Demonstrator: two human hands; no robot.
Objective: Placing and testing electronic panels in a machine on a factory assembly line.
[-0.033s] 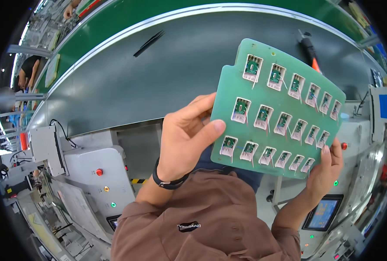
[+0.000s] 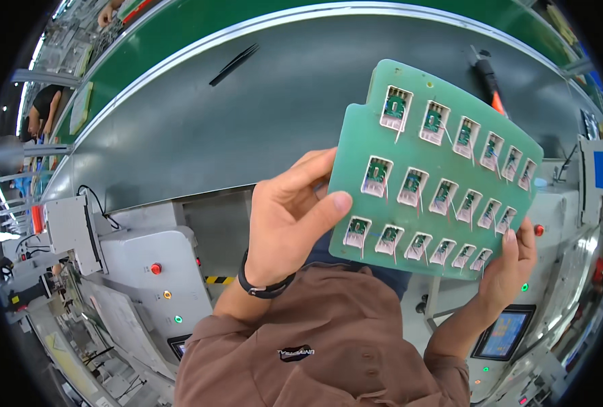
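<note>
Both my hands hold up a green tray (image 2: 410,152), tilted above the near edge of the bench. Rows of rectangular slots in it carry small green circuit boards (image 2: 377,173) in white housings, with thin wires sticking out. My left hand (image 2: 284,217) grips the tray's left edge, thumb on the top face and fingers partly hidden behind it. At the lower right corner my right hand (image 2: 508,271) pinches the edge, its thumb on the face; its other fingers are mostly hidden underneath.
Black tweezers (image 2: 234,64) lie on the grey bench (image 2: 179,136). Beyond the tray is a black tool with an orange part (image 2: 486,76). White machine housings with buttons (image 2: 149,254) stand to the left, and a screen (image 2: 505,332) to the right. Another person (image 2: 46,112) is at far left.
The tray has shifted very slightly in the picture, and the tweezers and bench edge a little too. Both hands keep the same hold.
</note>
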